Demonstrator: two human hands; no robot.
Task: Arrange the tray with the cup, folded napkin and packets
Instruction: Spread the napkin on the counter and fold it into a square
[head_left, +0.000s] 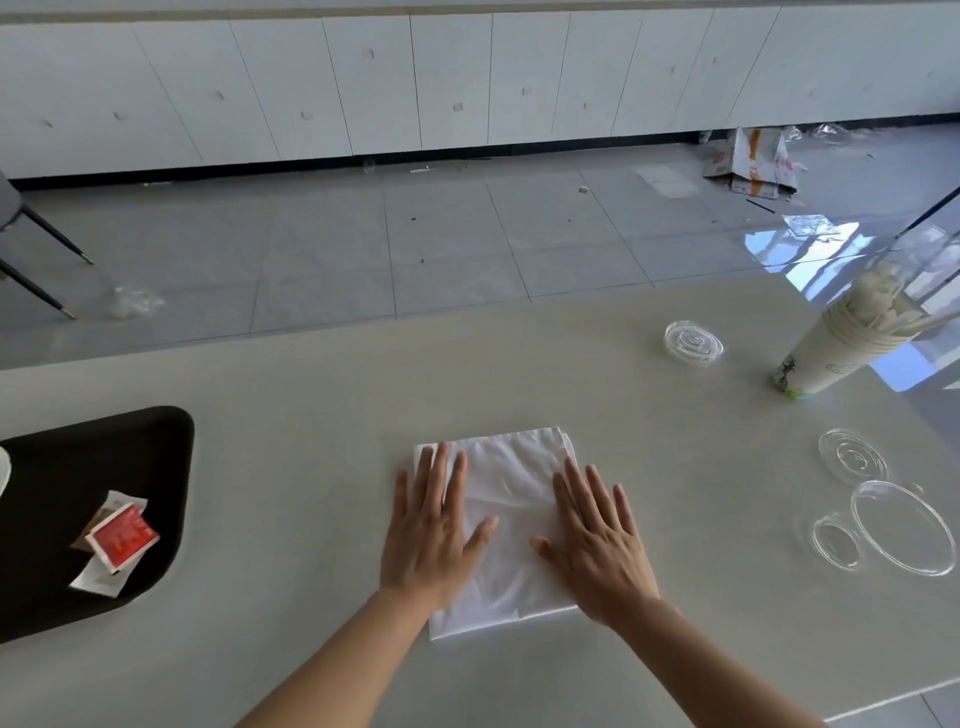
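A folded white napkin (506, 488) lies flat on the beige table in front of me. My left hand (434, 535) rests palm down on its left side with the fingers spread. My right hand (597, 540) presses flat on its right side, fingers also spread. A black tray (62, 467) sits at the left edge of the view. On it lie a red packet (122, 538) and pale packets (101, 579) underneath. A white cup rim (2, 470) barely shows on the tray at the frame's left border.
A stack of paper cups (836, 353) lies tilted at the far right of the table. Clear plastic lids (693, 343) (852, 457) (901, 527) lie around it. Beyond the table's far edge is a tiled floor with a chair leg (47, 234) and torn cardboard (753, 166).
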